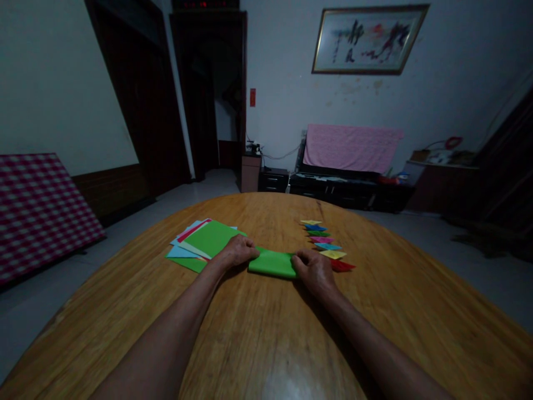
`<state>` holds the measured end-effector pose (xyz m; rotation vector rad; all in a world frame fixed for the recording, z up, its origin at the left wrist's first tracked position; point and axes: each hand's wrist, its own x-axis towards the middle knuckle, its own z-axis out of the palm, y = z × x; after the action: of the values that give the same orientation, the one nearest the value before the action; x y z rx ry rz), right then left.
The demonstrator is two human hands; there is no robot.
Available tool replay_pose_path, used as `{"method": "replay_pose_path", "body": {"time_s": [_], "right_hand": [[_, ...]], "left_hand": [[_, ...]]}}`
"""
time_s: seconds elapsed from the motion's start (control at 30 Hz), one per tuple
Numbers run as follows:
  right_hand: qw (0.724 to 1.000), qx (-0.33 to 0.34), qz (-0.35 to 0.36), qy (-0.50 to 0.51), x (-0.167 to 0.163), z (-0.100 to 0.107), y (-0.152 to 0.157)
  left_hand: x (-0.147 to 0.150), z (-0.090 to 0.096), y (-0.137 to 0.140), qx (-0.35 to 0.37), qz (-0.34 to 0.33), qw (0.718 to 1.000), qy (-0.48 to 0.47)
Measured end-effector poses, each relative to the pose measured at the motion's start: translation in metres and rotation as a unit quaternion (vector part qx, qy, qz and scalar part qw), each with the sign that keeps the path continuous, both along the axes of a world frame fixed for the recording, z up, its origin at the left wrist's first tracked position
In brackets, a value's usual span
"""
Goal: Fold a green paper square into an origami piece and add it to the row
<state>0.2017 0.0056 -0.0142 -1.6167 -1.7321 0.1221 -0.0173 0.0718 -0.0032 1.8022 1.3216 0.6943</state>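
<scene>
A sheet of green paper point(272, 263), bent over into a wide band, lies on the wooden table in front of me. My left hand point(240, 251) grips its left end near the far edge, fingers closed. At the right end, my right hand point(315, 270) pinches the paper between thumb and fingers. Left of my left hand is a loose stack of coloured paper point(210, 239), with a green sheet on top and blue, red and pale sheets beneath. Beside my right hand runs a row of several small folded paper boats point(327, 246) in different colours; the nearest, a red one point(343, 266), is partly hidden.
The round wooden table point(266, 339) fills the foreground. A red-and-white checked cloth point(41, 214) hangs at the left. Beyond the table stand a low black cabinet point(350, 191) and a pink cloth point(352, 147) draped over a flat upright object.
</scene>
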Motion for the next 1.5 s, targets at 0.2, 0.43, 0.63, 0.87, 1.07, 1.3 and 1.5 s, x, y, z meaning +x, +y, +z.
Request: {"method": "replay_pose_path", "body": {"time_s": [0.2, 0.43, 0.63, 0.87, 1.07, 1.3, 1.5], "right_hand": [[0.992, -0.059, -0.007, -0.115, -0.001, 0.006, -0.001], [0.981, -0.100, -0.036, -0.165, -0.007, 0.012, -0.003], [0.974, -0.119, -0.046, -0.187, -0.010, 0.013, -0.005], [0.971, -0.057, -0.009, -0.234, -0.015, 0.011, -0.010], [0.957, -0.088, 0.074, -0.266, -0.016, 0.018, -0.008], [0.958, -0.098, 0.103, -0.248, -0.016, 0.023, -0.009], [0.962, -0.101, 0.113, -0.228, -0.014, 0.023, -0.010]], "left_hand": [[0.006, 0.008, -0.006, 0.089, -0.008, 0.986, 0.139], [0.009, 0.006, -0.004, 0.165, -0.030, 0.950, 0.263], [0.010, 0.007, -0.007, 0.173, -0.028, 0.943, 0.284], [0.013, 0.014, -0.012, 0.144, -0.007, 0.947, 0.286], [0.011, 0.009, -0.010, 0.149, 0.010, 0.954, 0.259], [0.016, 0.013, -0.017, 0.187, -0.042, 0.939, 0.284], [0.021, 0.012, -0.017, 0.191, -0.085, 0.939, 0.274]]}}
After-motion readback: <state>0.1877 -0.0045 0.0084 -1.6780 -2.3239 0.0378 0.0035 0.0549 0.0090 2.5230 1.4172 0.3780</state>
